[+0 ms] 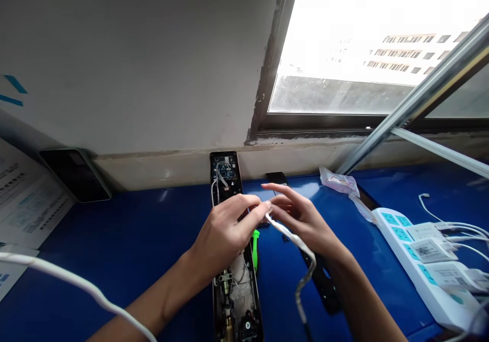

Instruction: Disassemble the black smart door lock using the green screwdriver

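Between both hands, a white wrapped cable (292, 237) hangs down toward the lower right, turning grey and then black. My left hand (234, 226) pinches its upper end with thumb and forefinger. My right hand (300, 215) meets it at the fingertips, its forefinger stretched out and the other fingers curled near the cable end; the exact contact is hidden. Beneath the hands lies a long, open black housing (244, 286) with a circuit board (226, 168) and thin white wires at its far end and metal parts at the near end.
A green-handled tool (255, 250) lies right of the housing, near a black strip part (324, 288). On the right are a white power strip (405, 265) with chargers and a plastic bag (338, 180). A phone-like device (78, 175) leans at left. A white cable (84, 283) crosses the lower left.
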`<state>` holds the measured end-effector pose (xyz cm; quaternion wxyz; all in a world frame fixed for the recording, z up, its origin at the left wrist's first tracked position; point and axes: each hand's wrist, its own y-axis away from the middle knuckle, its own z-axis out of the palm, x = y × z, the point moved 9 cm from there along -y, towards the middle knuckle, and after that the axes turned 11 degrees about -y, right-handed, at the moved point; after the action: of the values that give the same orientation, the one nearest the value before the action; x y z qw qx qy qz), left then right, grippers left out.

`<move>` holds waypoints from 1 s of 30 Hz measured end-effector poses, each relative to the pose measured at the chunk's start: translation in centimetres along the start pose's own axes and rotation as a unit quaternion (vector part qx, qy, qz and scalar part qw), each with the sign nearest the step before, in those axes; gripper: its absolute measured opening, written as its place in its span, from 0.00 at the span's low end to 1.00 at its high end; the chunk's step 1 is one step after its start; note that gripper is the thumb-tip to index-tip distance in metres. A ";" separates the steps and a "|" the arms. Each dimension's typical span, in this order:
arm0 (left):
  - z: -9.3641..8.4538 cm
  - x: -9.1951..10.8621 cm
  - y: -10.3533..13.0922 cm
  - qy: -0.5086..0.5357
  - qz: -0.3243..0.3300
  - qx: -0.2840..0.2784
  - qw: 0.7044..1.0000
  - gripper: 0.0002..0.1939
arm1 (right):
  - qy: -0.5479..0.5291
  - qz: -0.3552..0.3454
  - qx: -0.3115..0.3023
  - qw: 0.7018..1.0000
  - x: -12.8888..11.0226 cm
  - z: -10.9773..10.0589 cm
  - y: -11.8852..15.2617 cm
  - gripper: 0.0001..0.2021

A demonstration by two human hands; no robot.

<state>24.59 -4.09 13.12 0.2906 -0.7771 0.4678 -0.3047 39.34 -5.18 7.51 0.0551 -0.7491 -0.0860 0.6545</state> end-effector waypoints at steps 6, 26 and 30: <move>2.3 -1.3 -2.0 -0.068 0.005 0.003 0.998 0.13 | -0.089 0.072 0.027 0.993 0.1 -3.7 3.9 0.22; 12.9 1.9 -0.1 -0.169 0.092 -0.352 0.916 0.12 | 0.172 0.177 0.072 0.966 9.3 -6.9 2.7 0.18; 12.5 2.4 0.2 -0.163 0.093 -0.372 0.909 0.13 | 0.168 0.180 0.074 0.966 9.5 -6.6 2.7 0.17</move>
<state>34.73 -4.28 5.40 0.0789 -0.8209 0.5634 0.0504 47.29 -5.74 -1.37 0.0053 -0.8455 0.1093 0.5226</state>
